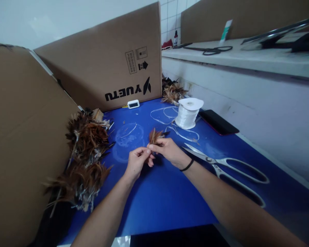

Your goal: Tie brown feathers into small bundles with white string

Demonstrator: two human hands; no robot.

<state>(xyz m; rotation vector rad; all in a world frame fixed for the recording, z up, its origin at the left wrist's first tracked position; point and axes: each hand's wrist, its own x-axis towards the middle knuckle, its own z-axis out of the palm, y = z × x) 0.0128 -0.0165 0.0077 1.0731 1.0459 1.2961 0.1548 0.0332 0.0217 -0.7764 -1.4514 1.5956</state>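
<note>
My left hand and my right hand meet over the blue table, both pinching the base of a small bunch of brown feathers that fans upward from my fingers. A black band circles my right wrist. A large heap of brown and dark feathers lies to the left of my hands. A white spool of thread stands beyond my right hand, with loose loops of thread on the table around it. Large scissors lie just right of my right wrist.
Cardboard panels wall in the table at the left and back. A small white device sits at the back panel's foot, a dark phone by the right edge, more feathers in the back corner. A raised ledge carries cables and bottles.
</note>
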